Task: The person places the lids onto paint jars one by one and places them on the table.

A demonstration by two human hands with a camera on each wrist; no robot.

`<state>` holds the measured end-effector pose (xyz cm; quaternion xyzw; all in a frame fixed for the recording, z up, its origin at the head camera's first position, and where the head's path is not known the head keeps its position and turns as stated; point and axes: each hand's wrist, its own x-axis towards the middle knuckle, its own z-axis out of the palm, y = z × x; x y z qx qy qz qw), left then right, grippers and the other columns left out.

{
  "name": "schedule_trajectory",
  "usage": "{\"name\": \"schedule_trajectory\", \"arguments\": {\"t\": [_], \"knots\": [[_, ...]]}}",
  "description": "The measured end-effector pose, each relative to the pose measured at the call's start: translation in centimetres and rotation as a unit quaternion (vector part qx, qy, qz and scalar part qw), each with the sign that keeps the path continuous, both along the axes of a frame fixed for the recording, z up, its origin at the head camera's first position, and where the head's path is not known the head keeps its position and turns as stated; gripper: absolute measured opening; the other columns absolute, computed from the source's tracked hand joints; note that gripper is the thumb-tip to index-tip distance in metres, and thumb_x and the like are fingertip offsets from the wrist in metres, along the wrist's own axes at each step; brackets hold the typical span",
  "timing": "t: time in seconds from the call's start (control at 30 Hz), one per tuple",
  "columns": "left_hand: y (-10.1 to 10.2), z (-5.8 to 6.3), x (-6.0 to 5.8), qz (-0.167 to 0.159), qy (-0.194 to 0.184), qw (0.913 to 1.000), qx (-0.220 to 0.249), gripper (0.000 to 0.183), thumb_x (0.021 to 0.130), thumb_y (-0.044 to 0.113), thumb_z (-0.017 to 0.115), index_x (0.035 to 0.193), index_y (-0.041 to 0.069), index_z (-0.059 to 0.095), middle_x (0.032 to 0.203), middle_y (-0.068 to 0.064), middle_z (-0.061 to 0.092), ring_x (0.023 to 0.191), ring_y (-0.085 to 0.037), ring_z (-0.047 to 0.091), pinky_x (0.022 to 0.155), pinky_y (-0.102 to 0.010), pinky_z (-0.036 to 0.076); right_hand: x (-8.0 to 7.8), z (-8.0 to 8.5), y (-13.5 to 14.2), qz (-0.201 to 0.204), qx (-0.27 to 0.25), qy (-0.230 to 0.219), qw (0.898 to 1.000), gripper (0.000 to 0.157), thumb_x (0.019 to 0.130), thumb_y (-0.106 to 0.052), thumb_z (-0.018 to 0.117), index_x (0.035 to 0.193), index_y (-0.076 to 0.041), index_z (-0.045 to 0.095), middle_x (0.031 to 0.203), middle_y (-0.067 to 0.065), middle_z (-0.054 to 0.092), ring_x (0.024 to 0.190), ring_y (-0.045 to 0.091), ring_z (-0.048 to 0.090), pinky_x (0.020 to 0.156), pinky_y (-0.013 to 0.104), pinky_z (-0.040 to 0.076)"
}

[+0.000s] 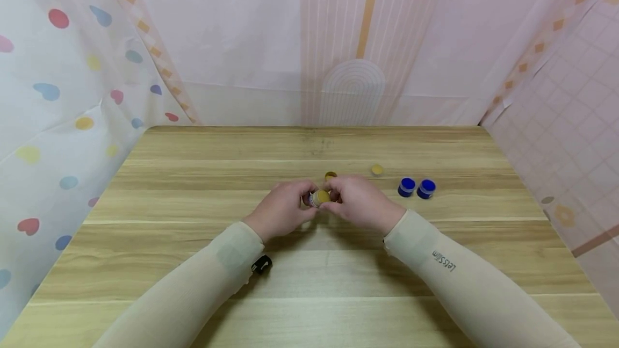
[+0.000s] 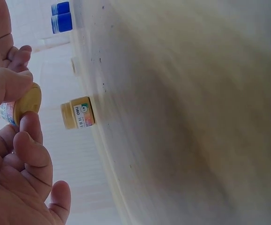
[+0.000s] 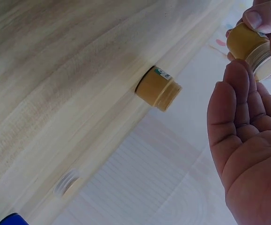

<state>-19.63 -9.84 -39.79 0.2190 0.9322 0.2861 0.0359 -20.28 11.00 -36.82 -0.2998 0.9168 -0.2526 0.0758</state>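
Observation:
My left hand (image 1: 282, 208) grips a small yellow paint jar (image 1: 321, 197) by its body, thumb on one side and fingers on the other. In the right wrist view the pale screw lid (image 3: 265, 67) of this jar faces my right hand (image 1: 362, 203). The right thumb and fingertips close around that lid. Just beyond the hands, a second yellow paint jar (image 2: 79, 113) stands upright on the table without its lid. A loose clear lid (image 1: 377, 169) with yellow on it lies to the right of that jar.
Two blue paint jars (image 1: 407, 187) stand side by side at the right on the wooden table (image 1: 193, 176). Patterned cloth (image 1: 242, 42) hangs behind the table and along both sides. A small black clip (image 1: 261, 265) shows beside the left sleeve.

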Motion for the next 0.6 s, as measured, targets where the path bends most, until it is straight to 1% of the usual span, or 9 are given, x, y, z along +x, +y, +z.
{"name": "schedule_trajectory", "arguments": {"t": [0.07,0.17,0.27,0.37,0.6], "knots": [[0.00,0.00,0.01,0.001,-0.001,1.0000,-0.002,0.020,0.093,0.019,0.079,0.112,0.018,0.070,0.093,0.007,0.069,0.082,-0.012,0.061,0.084,-0.036,0.051,0.02,-0.06,0.05,-0.002,-0.001,-0.002,1.000,0.031,0.097,-0.027,0.078,0.122,-0.009,0.072,0.090,-0.003,0.070,0.076,0.008,0.060,0.069,0.026,0.052],[0.04,0.04,-0.01,0.003,-0.002,1.0000,-0.001,0.022,0.093,0.020,0.079,0.114,0.017,0.071,0.095,0.006,0.070,0.084,-0.012,0.062,0.081,-0.035,0.053,-0.01,-0.07,0.11,-0.004,-0.011,-0.009,1.000,0.038,0.096,-0.027,0.080,0.128,-0.009,0.070,0.096,-0.002,0.072,0.080,0.008,0.062,0.071,0.025,0.053],[0.08,0.09,-0.05,0.005,0.000,1.0000,-0.002,0.025,0.093,0.021,0.080,0.116,0.016,0.071,0.098,0.005,0.071,0.085,-0.013,0.062,0.081,-0.034,0.054,-0.04,-0.05,0.12,-0.005,-0.018,-0.016,1.000,0.045,0.095,-0.025,0.081,0.135,-0.010,0.067,0.105,-0.002,0.073,0.086,0.009,0.064,0.074,0.026,0.055],[0.12,0.11,-0.10,0.006,0.001,1.0000,-0.006,0.026,0.093,0.021,0.080,0.117,0.015,0.071,0.099,0.004,0.071,0.086,-0.013,0.063,0.082,-0.034,0.054,-0.09,-0.05,0.17,-0.006,-0.019,-0.017,1.000,0.046,0.095,-0.024,0.081,0.137,-0.011,0.067,0.109,-0.002,0.073,0.087,0.010,0.064,0.075,0.027,0.055],[0.21,0.11,-0.16,0.006,0.000,0.9999,-0.011,0.027,0.093,0.021,0.080,0.118,0.014,0.071,0.101,0.003,0.072,0.088,-0.013,0.064,0.083,-0.035,0.055,-0.07,0.06,0.15,-0.003,-0.018,-0.014,1.000,0.042,0.096,-0.018,0.079,0.136,-0.012,0.068,0.110,-0.001,0.074,0.089,0.010,0.066,0.077,0.027,0.056]]}}
